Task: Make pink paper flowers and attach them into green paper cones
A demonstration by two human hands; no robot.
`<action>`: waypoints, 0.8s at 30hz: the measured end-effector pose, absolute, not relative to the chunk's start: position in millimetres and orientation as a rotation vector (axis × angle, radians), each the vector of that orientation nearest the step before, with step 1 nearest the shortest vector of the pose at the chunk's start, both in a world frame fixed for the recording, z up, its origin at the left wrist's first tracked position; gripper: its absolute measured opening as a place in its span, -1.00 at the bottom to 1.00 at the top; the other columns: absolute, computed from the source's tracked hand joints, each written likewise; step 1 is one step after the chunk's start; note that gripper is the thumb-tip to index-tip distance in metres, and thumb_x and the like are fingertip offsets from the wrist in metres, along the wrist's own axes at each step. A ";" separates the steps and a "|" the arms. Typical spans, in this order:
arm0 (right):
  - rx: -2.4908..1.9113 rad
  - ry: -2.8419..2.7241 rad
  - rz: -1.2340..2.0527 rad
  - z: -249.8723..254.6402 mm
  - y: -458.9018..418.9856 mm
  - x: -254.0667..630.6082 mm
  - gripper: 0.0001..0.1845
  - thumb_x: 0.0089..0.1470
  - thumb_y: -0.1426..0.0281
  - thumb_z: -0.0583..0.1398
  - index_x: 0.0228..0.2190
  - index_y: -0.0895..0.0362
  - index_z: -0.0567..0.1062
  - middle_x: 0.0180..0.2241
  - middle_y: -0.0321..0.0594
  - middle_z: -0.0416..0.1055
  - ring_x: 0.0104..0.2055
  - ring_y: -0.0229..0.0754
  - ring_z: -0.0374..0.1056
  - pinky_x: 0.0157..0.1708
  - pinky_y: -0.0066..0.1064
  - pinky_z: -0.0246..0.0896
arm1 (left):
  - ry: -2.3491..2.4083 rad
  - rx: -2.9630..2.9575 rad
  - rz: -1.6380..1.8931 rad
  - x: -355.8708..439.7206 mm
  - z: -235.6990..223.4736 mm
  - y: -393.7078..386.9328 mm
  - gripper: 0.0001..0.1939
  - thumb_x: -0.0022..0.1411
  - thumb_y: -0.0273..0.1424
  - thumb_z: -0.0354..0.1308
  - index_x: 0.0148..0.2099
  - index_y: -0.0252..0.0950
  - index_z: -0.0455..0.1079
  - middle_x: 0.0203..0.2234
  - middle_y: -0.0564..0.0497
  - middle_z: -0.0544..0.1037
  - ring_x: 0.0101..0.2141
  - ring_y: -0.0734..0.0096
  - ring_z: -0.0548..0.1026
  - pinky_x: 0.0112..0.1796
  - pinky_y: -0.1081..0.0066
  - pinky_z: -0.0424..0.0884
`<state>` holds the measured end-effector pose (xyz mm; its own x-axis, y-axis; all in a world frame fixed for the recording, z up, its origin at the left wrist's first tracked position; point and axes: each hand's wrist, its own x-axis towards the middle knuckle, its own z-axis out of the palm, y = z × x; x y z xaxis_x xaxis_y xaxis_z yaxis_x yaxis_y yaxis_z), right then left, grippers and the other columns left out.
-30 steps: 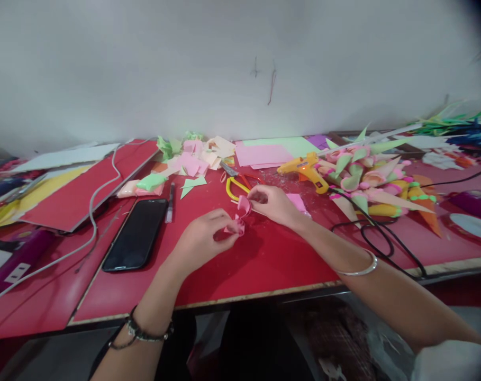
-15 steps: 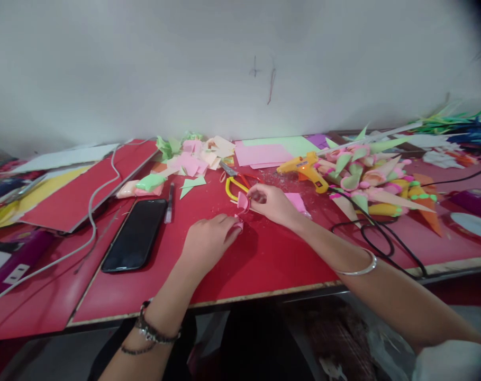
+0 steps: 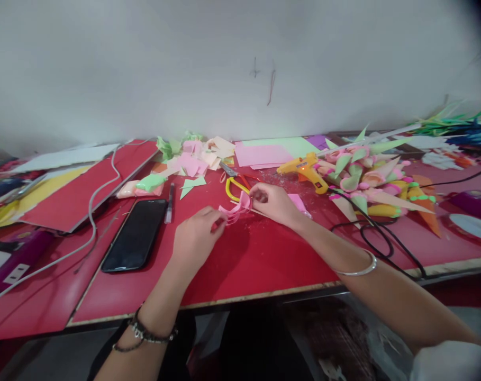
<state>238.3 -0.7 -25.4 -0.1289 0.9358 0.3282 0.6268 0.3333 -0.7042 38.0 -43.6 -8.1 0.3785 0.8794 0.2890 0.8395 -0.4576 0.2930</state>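
Observation:
A pink strip of soft modelling clay stretches between my two hands, sagging in the middle with thin strands under it. My left hand pinches its left end between thumb and fingers. Its right end is gripped by the fingertips of my right hand. A thin pale stick runs beside the right fingers; whether that hand holds it too, I cannot tell. Just behind the clay lie scissors with yellow and red handles. A small pink piece rests right of my right hand, partly covered by it.
Left of my hands lie a black phone and a pen. Clay packets and paper scraps sit behind. An orange-yellow glue gun, paper cones and a looping black cable occupy the right.
My left hand has moved left and slightly down, drawing the pink clay out into a longer strip with strands. My right hand has stayed nearly in place.

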 end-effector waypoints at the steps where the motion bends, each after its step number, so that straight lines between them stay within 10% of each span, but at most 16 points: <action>1: -1.394 -1.869 0.498 -24.3 -1.2 238.7 -0.87 -0.19 0.46 0.14 -0.45 0.16 0.41 -0.51 -0.28 0.39 -0.51 -0.30 0.28 -0.47 -0.47 0.17 | 1.621 2.530 0.624 36.6 -7.7 -43.1 -0.88 0.13 -0.36 -0.01 -0.31 -0.16 0.35 -0.39 0.07 0.49 -0.46 0.41 0.41 -0.54 0.51 0.12; 12: -1.481 -1.993 0.402 -17.0 -5.2 239.6 -0.91 -0.15 0.46 0.11 -0.50 0.12 0.42 -0.56 -0.31 0.41 -0.53 -0.30 0.28 -0.52 -0.50 0.09 | 2.035 2.591 0.683 13.8 4.6 -37.5 -0.86 0.16 -0.33 -0.04 -0.29 -0.20 0.31 -0.57 0.06 0.48 -0.66 0.46 0.33 -0.62 0.52 -0.02; 24: -2.084 -1.388 -0.339 13.7 12.2 327.3 -0.77 -0.10 0.34 0.05 -0.37 0.16 0.40 -0.42 -0.09 0.42 -0.34 -0.03 0.31 -0.39 -0.30 0.12 | 1.399 3.034 1.143 16.2 -1.5 -39.7 -0.78 0.21 -0.38 -0.05 -0.38 -0.24 0.40 -0.40 0.09 0.50 -0.45 0.55 0.42 -0.43 0.56 0.24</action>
